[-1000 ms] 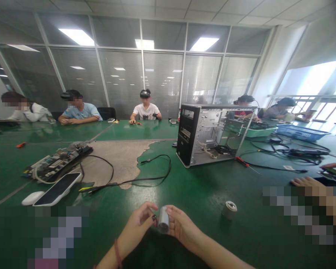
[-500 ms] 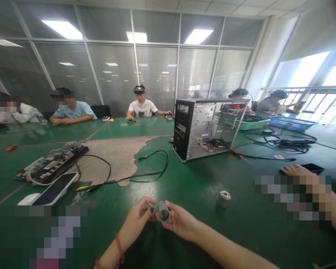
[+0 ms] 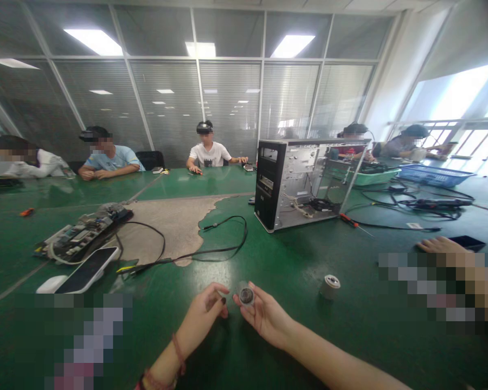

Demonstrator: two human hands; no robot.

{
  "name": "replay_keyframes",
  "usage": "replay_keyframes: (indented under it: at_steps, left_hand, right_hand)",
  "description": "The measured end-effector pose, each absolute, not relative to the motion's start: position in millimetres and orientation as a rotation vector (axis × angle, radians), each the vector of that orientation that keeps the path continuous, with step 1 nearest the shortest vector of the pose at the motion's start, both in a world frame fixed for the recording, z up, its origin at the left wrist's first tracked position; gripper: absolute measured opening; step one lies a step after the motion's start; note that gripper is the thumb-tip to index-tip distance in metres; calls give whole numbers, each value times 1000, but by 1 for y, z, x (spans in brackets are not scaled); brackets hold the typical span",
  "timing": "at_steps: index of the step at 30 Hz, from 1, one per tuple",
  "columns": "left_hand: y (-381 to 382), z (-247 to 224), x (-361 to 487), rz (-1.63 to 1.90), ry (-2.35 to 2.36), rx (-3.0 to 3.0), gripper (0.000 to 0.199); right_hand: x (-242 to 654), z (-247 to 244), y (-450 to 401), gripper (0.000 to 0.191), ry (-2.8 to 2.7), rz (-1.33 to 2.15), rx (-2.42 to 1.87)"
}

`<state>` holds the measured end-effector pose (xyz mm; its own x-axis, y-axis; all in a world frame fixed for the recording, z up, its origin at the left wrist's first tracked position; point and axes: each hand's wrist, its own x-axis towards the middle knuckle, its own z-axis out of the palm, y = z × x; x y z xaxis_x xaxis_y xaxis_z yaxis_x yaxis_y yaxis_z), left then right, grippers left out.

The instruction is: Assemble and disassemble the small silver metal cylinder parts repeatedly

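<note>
My right hand (image 3: 268, 319) grips a small grey metal cylinder (image 3: 246, 296) between thumb and fingers. Its round end faces me and looks hollow and dark inside. Just left of it is my left hand (image 3: 205, 311), with its fingers bent and thumb apart from the index finger. A dark spot shows at that thumb's tip; I cannot make out what it is. A small gap separates this hand from the cylinder. Another short silver cylinder (image 3: 330, 287), with a dark centre on top, stands upright on the green table to the right.
An open computer case (image 3: 268, 189) stands ahead. Left are a circuit board assembly (image 3: 85, 233), a phone (image 3: 87, 271) and a black cable (image 3: 211, 252). Right are a screwdriver (image 3: 350, 220), a blue basket (image 3: 435, 174) and another person's hand (image 3: 441, 245). Several people sit around the table.
My right hand has drawn the cylinder slightly right, away from my left hand, and tilted its open end more toward me. The whole view has shifted a little.
</note>
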<state>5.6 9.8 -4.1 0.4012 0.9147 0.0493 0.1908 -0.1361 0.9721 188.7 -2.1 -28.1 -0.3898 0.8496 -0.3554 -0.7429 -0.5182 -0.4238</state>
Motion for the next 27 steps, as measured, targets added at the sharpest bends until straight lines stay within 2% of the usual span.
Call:
replay_keyframes:
  at_steps: [11, 17, 23, 27]
  left_hand:
    - [9, -4, 6, 853, 1010, 1594, 22]
    - [9, -6, 6, 855, 996, 1576, 22]
    - [10, -9, 6, 837, 1006, 1558, 18]
    - [8, -6, 8, 840, 1003, 1536, 17]
  right_hand:
    - [189, -31, -2, 20, -269, 2025, -632]
    - [187, -27, -5, 26, -339, 2012, -698]
    - [187, -24, -8, 36, -848, 1728, -797]
    - [191, -17, -12, 29, -1334, 1392, -838]
